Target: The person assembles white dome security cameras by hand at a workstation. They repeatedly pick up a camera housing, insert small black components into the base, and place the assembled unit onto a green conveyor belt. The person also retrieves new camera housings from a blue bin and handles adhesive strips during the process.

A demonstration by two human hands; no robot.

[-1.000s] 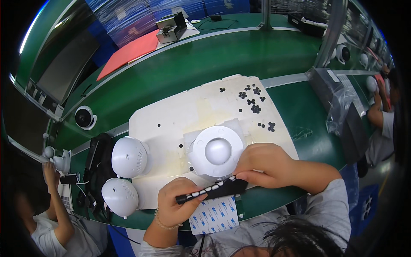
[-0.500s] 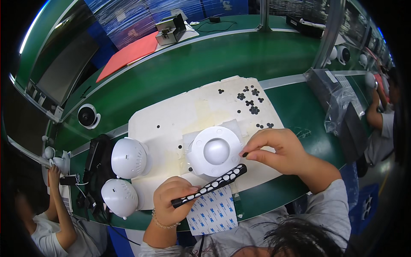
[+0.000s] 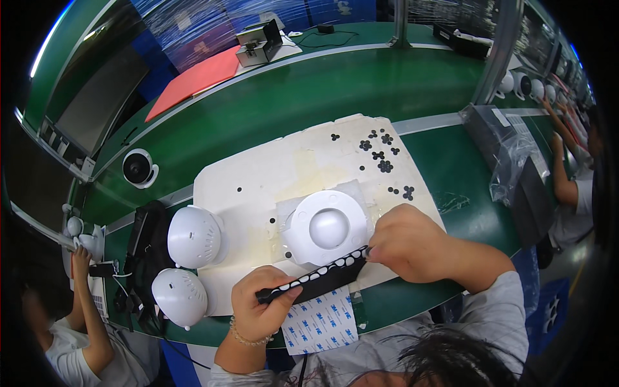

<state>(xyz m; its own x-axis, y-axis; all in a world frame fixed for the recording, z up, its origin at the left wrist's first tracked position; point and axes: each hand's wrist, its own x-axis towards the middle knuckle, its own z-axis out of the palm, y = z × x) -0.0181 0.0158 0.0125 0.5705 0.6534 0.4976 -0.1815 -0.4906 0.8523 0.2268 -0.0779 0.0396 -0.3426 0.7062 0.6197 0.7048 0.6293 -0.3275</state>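
Note:
My left hand [image 3: 258, 306] grips the left end of a black sheet of round foot pads [image 3: 332, 276], which has a row of white round spots along its upper edge. At the sheet's right end my right hand [image 3: 412, 245] is closed on it, with the fingertips partly hidden. Just beyond the sheet lies a white round camera housing [image 3: 358, 222] with a domed centre, resting on a pale foam piece [image 3: 353, 188]. Below the sheet is white backing paper with blue print [image 3: 322, 326]. Small black round pads [image 3: 385, 166] are scattered on the cardboard [image 3: 258, 174].
Two white camera housings [image 3: 193, 237] stand left of the cardboard, near black cables [image 3: 147, 235]. A white camera with a black front [image 3: 137, 169] sits farther left on the green belt [image 3: 309, 90]. A grey box [image 3: 490, 132] is at right. Other people work on both sides.
My right hand has moved down from beside the housing to the sheet's right end. The sheet has tilted, showing more of its black face. The left-hand camera has shifted slightly right.

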